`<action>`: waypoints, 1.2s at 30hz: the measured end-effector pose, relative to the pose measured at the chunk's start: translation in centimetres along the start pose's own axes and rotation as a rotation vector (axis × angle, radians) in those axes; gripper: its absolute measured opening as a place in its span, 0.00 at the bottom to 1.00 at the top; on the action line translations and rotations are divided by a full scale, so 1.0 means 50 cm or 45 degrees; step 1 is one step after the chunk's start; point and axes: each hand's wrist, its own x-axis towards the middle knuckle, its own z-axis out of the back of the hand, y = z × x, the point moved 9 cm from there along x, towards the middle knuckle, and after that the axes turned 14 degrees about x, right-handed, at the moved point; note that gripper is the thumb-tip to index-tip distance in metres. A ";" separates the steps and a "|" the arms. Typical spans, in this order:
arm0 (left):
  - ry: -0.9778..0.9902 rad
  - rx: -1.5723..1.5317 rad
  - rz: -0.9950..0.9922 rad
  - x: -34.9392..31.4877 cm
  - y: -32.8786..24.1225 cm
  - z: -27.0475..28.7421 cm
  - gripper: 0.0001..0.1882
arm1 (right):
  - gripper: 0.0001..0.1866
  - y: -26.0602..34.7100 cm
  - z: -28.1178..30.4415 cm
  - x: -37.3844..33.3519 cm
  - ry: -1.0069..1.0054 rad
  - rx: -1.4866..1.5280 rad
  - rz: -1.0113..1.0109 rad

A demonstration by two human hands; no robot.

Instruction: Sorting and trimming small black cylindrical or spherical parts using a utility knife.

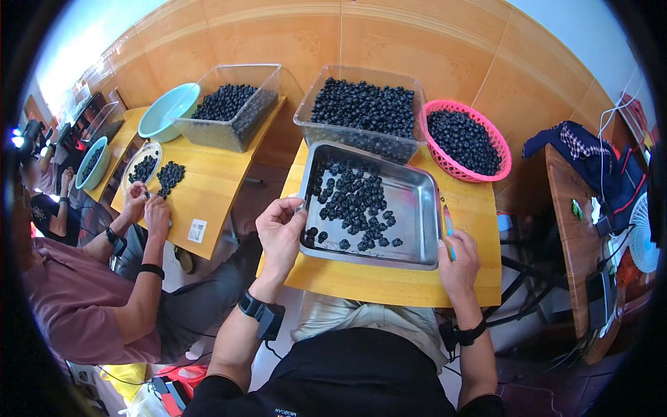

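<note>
A shallow metal tray lies at a slant on the yellow table before me. Many small, dark, round fruits cover its middle and left side, with several scattered toward the near edge. My left hand is closed, its thumb and finger pinching the tray's left rim. A small knife with a blue and orange handle is in my right hand, beside the tray's right edge. Its blade points away from me. The right fingers are wrapped around the handle, close to the tray's near right corner.
Behind the tray stand a clear plastic bin and a pink basket, both full of dark fruits. To the left, a co-worker handles fruits at another yellow table. A brown wooden table with clothes stands at the right.
</note>
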 end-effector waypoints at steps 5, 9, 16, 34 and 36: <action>0.078 0.016 -0.014 0.000 -0.042 -0.013 0.07 | 0.09 -0.023 0.015 -0.020 -0.004 -0.029 -0.041; 0.080 -0.002 -0.037 -0.004 -0.060 -0.018 0.09 | 0.10 -0.053 0.018 -0.030 0.003 -0.003 -0.097; 0.137 0.044 -0.063 -0.011 -0.074 -0.021 0.10 | 0.10 -0.073 0.023 -0.040 -0.029 0.037 -0.104; 0.183 0.322 -0.005 0.023 0.068 0.022 0.12 | 0.10 -0.075 0.020 -0.042 0.000 0.019 -0.099; 0.252 0.423 0.116 0.021 0.099 0.023 0.12 | 0.10 -0.076 0.018 -0.042 0.006 0.015 -0.098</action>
